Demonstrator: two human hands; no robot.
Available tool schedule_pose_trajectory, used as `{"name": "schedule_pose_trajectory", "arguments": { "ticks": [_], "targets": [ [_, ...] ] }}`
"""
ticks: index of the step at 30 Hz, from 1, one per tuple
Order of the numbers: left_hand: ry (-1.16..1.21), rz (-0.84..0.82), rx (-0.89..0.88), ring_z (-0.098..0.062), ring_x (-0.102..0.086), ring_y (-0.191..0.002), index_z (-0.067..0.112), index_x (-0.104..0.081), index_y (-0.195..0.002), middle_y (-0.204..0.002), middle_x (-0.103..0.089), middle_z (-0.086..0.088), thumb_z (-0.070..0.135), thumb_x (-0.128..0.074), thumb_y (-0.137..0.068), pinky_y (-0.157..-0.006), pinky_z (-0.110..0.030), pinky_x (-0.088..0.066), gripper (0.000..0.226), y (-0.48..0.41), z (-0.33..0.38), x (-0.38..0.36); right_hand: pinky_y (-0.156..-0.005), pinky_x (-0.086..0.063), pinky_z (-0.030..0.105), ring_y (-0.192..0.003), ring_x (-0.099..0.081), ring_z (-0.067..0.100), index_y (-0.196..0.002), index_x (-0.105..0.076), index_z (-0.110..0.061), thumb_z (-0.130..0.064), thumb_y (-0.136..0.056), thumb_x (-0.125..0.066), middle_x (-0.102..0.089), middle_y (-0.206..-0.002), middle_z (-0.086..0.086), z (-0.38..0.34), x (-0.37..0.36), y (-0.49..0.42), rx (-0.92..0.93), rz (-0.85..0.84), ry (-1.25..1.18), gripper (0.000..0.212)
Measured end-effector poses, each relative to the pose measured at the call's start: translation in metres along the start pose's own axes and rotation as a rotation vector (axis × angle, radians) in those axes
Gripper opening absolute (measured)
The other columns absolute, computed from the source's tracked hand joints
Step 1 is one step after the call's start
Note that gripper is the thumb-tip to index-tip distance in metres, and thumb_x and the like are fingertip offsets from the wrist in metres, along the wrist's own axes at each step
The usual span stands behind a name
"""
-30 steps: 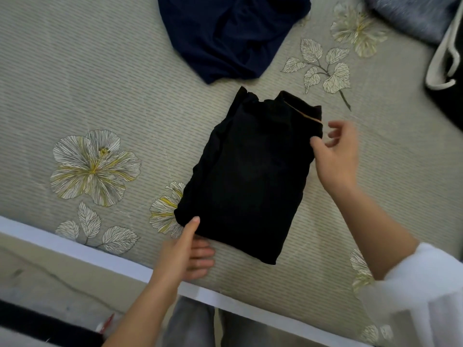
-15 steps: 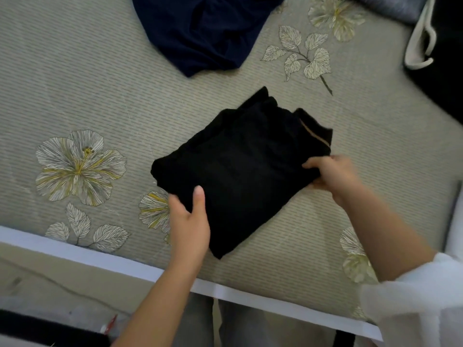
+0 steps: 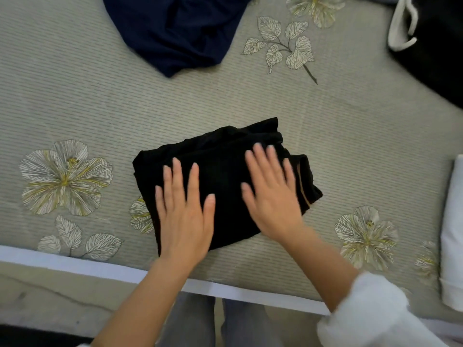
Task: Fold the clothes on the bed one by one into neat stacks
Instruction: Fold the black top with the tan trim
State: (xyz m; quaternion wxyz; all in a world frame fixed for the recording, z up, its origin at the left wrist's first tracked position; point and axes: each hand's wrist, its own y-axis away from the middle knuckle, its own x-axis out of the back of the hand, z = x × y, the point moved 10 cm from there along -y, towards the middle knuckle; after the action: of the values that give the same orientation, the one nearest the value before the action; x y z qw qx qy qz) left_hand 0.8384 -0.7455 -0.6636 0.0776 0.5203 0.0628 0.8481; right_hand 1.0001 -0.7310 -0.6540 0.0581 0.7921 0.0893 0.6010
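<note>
A black garment (image 3: 225, 166), folded into a compact rectangle, lies on the bed near its front edge. My left hand (image 3: 184, 211) rests flat on its left half with the fingers spread. My right hand (image 3: 271, 194) lies flat on its right half, fingers apart and slightly blurred. Neither hand grips the cloth. A thin tan strip shows at the garment's right end.
The bed (image 3: 87, 101) has a beige ribbed cover with printed flowers. An unfolded navy garment (image 3: 175, 28) lies at the back. A black item with a white strap (image 3: 431, 46) is at the back right. White folded cloth (image 3: 453, 234) sits at the right edge.
The garment has been turned to lie crosswise and set down closer to the front edge. Both hands have let go of its edges and now press flat on top.
</note>
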Motion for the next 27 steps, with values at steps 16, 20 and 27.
{"name": "schedule_pose_trajectory", "arguments": {
  "ticks": [16,20,27],
  "targets": [
    [0.316,0.013,0.59,-0.034,-0.025,-0.137,0.017,-0.03,-0.146,-0.15,-0.025,-0.016,0.024,-0.062,-0.087,-0.11,-0.051,-0.021,0.068,0.014,-0.102,0.016,-0.1,-0.045,0.04,-0.115,-0.054,0.017,-0.127,-0.053,-0.017,-0.049,-0.078,-0.068,-0.055,-0.13,0.004,0.167,0.004,0.008,-0.872,0.095,-0.863,0.06],
    [0.79,-0.004,0.874,-0.023,-0.061,-0.093,0.016,-0.059,-0.094,-0.091,-0.063,-0.004,0.019,-0.058,-0.089,-0.094,-0.046,-0.046,0.006,0.036,-0.122,0.015,-0.078,-0.05,0.032,-0.095,-0.063,0.015,-0.108,-0.06,-0.017,-0.062,-0.071,-0.071,-0.066,-0.109,0.004,0.164,-0.005,0.024,-0.934,-0.118,-0.876,0.059],
    [0.981,-0.31,0.984,-0.021,-0.065,-0.094,0.014,-0.067,-0.1,-0.099,-0.071,-0.005,0.024,-0.065,-0.083,-0.077,-0.035,-0.051,0.019,0.039,-0.103,-0.005,-0.087,-0.055,0.035,-0.096,-0.067,0.018,-0.111,-0.065,-0.014,-0.061,-0.057,-0.082,-0.07,-0.108,0.002,0.104,-0.013,0.02,-0.938,-0.31,-1.019,0.073]
  ]
}}
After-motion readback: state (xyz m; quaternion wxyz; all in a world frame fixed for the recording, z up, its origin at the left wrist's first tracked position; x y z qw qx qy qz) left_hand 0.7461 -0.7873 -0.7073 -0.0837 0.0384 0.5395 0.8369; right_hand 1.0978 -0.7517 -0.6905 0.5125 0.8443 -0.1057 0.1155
